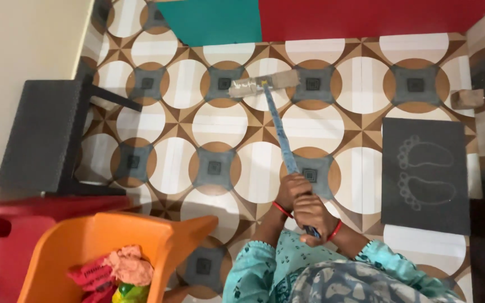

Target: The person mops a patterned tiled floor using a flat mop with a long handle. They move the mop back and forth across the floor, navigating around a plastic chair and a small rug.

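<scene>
A flat mop with a grey head (265, 84) rests on the patterned tile floor (214, 126), and its blue handle (280, 132) slants back toward me. My left hand (293, 189) grips the handle higher up, with a red bangle at the wrist. My right hand (316, 216) is closed around the handle's near end just below it, also with a red bangle. Both arms wear teal patterned sleeves (254, 269).
A black stool (40, 134) stands by the left wall. An orange chair (113, 241) holding crumpled cloths and a red chair (7, 235) sit at the lower left. A dark doormat with footprint shapes (425, 174) lies right. Teal (214, 22) and red mats (366, 17) lie at the top.
</scene>
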